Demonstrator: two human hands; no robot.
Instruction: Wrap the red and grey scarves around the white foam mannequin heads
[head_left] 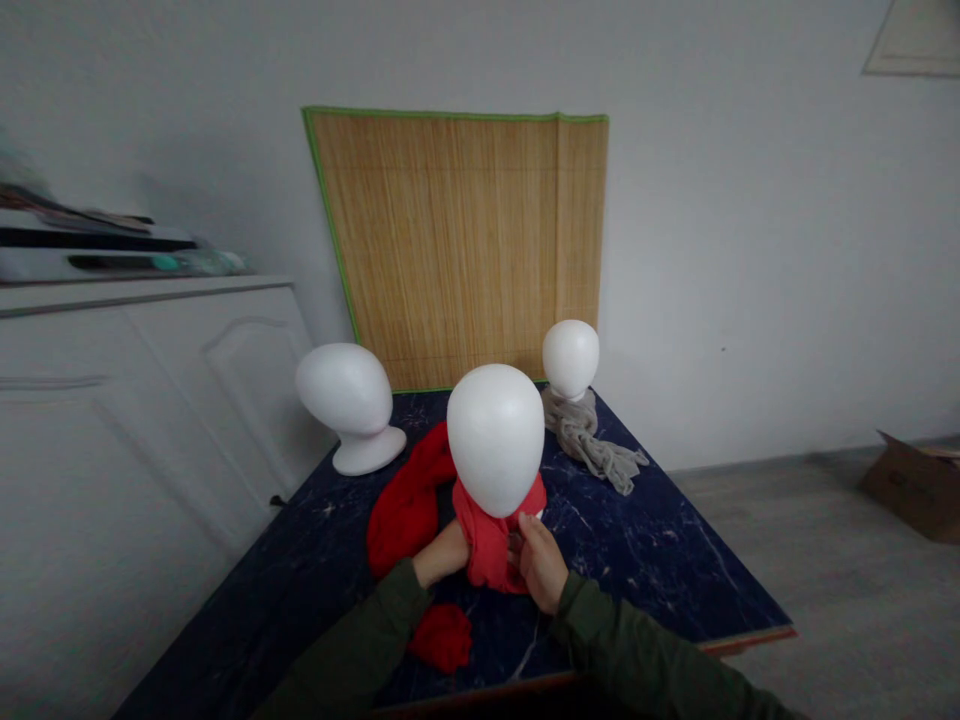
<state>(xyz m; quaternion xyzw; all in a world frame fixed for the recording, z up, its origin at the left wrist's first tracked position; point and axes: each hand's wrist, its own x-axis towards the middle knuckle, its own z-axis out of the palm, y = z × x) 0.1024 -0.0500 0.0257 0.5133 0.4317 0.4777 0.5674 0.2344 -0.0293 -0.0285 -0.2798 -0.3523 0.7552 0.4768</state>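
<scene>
A smooth white mannequin head (496,435) stands in the middle of the table, a coral-pink scarf (489,555) wrapped around its neck. My left hand (447,554) reaches into the folds on the scarf's left side, and the cloth hides its fingers. On the right side, my right hand (541,566) has its fingers bent around the edge of the same scarf, thumb up near the mannequin's chin. A bright red knitted scarf (405,512) lies curved on the table to the left, and a red bunched end (444,638) shows in front of my left forearm.
Another white mannequin head (349,395) stands at the left, bare-necked. At the back right, a smaller-looking head (571,356) wears a grey scarf (592,440). The dark blue marbled table (637,560) meets a bamboo mat (465,240). White cabinets (150,400) flank the left; a cardboard box (911,490) sits on the floor.
</scene>
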